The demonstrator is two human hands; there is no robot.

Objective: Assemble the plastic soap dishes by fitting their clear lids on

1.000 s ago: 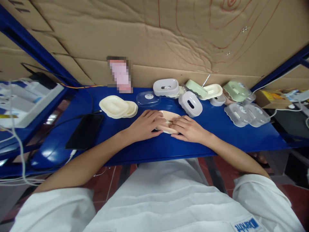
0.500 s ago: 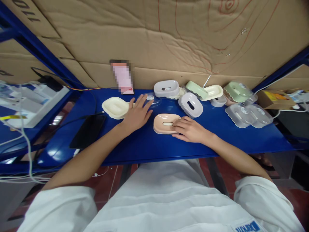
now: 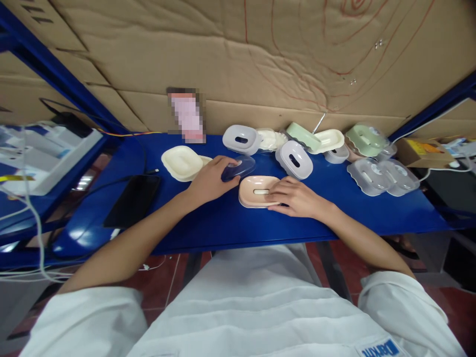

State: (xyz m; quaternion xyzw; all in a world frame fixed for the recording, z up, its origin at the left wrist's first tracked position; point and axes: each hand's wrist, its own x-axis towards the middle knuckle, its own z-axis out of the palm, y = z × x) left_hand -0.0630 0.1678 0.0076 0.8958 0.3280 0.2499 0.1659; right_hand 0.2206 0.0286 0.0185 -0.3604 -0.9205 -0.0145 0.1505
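Observation:
My left hand [image 3: 211, 181] has its thumb and fingers closed on the edge of a clear plastic lid [image 3: 243, 167] with a small label, held tilted just above the table. Beside it, my right hand [image 3: 295, 197] grips the right end of a peach soap dish [image 3: 253, 184], which has a pale bar across its slot. The dish rests on the blue table [image 3: 208, 228]. Left of my left hand is a cream soap dish [image 3: 181, 162], with another cream piece partly hidden behind the hand. Grey slotted dishes [image 3: 294, 159] lie beyond my right hand.
Behind are another grey dish [image 3: 240, 140], cream pieces [image 3: 270, 140] and a green dish [image 3: 303, 137]. Clear covers [image 3: 372, 176] and a cardboard box [image 3: 422, 152] are on the right. A dark phone [image 3: 132, 201] with cables lies left; another phone [image 3: 188, 116] leans on the cardboard.
My left hand has gone from spread fingers to gripping the clear lid, which has come nearer the peach dish. The rear grey dish now sits further left. My right hand stays on the peach dish.

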